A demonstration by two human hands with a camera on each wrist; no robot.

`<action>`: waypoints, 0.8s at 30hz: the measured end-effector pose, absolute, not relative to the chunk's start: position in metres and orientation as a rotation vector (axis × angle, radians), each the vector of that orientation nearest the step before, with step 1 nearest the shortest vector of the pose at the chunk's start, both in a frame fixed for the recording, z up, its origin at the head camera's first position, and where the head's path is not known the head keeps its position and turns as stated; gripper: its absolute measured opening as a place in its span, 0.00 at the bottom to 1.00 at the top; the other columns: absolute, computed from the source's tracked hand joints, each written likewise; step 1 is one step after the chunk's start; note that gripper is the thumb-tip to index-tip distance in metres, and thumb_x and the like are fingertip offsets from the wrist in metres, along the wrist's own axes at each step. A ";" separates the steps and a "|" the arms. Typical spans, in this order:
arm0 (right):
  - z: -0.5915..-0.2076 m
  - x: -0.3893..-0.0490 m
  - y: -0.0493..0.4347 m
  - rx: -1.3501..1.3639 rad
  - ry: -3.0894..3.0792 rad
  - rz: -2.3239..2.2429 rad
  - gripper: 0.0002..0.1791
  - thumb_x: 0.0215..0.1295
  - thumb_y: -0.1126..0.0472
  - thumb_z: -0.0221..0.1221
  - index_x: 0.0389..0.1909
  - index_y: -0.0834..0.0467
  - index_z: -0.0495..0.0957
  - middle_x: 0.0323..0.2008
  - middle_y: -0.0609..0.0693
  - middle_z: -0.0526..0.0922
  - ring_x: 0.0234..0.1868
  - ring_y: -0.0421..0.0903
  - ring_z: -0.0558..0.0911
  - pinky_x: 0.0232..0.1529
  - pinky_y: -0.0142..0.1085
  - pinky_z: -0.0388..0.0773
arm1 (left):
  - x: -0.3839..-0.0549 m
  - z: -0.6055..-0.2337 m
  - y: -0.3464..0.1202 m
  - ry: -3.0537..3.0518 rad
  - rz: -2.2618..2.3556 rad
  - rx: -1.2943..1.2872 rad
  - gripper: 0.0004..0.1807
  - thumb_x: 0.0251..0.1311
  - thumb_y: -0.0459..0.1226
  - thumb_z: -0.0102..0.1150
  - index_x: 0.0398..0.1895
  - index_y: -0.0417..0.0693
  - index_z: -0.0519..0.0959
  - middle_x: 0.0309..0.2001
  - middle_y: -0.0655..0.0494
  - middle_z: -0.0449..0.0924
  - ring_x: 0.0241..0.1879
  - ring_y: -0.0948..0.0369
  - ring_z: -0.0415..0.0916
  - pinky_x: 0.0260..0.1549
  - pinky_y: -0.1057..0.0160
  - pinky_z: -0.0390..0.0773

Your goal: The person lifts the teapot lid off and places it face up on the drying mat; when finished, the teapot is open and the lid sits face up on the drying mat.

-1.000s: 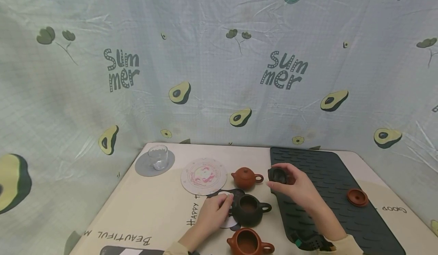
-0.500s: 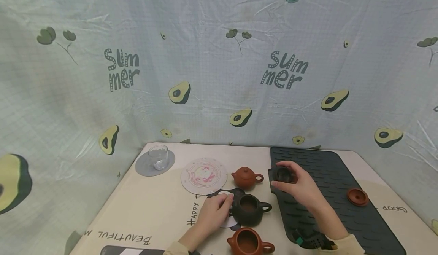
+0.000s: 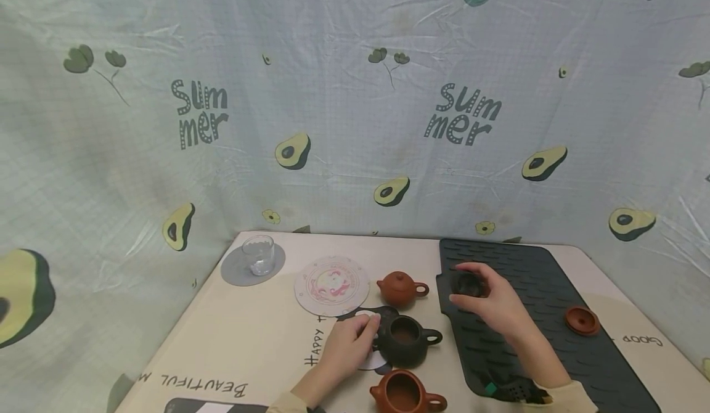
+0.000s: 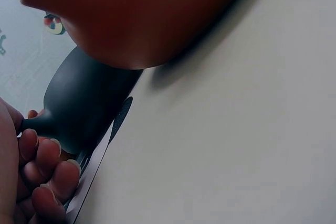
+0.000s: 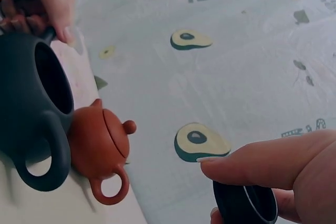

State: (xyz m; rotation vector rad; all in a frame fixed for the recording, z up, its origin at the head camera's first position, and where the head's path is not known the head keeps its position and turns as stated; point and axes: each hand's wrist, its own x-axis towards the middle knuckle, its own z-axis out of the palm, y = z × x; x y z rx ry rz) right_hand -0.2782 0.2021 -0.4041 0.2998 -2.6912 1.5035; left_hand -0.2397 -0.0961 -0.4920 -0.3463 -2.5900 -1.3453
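A lidless black teapot stands mid-table, its opening upward. My left hand pinches the teapot's spout from the left; the right wrist view shows the thumb and curled fingers at it. My right hand grips a small round black lid between thumb and fingers, over the left part of the dark ridged mat. Part of that lid is hidden by the fingers. A reddish-brown teapot without a lid sits nearest the front. Behind the black one stands a lidded reddish-brown teapot.
On the mat's right side lies a reddish-brown lid. At the far left a clear glass stands on a grey round coaster. A round pink-printed mat lies left of the lidded teapot. A printed curtain hangs behind the table.
My right hand has moved a little to the right with the black lid, farther over the dark mat. My left hand and the teapots have kept their places.
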 end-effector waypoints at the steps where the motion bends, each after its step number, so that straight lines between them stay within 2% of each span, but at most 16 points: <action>1: -0.404 -0.278 0.203 0.289 -2.697 1.489 0.38 0.61 0.54 0.73 0.71 0.53 0.68 0.63 0.60 0.73 0.51 0.55 0.80 0.42 0.44 0.78 | -0.240 -0.492 -0.096 -2.590 -1.347 -0.346 0.25 0.77 0.56 0.47 0.19 0.58 0.72 0.15 0.69 0.70 0.21 0.68 0.68 0.23 0.67 0.66; 14: -0.405 -0.280 0.214 0.248 -2.758 1.411 0.37 0.62 0.52 0.72 0.70 0.54 0.69 0.66 0.62 0.71 0.51 0.56 0.80 0.41 0.45 0.78 | -0.239 -0.490 -0.094 -2.584 -1.316 -0.359 0.24 0.78 0.51 0.49 0.19 0.57 0.71 0.16 0.69 0.68 0.20 0.69 0.67 0.22 0.68 0.65; 24: -0.406 -0.280 0.219 0.225 -2.817 1.337 0.41 0.62 0.44 0.71 0.71 0.56 0.68 0.68 0.66 0.68 0.55 0.59 0.77 0.43 0.49 0.78 | -0.240 -0.491 -0.095 -2.586 -1.330 -0.354 0.24 0.78 0.52 0.48 0.19 0.57 0.72 0.15 0.68 0.68 0.19 0.69 0.67 0.22 0.68 0.65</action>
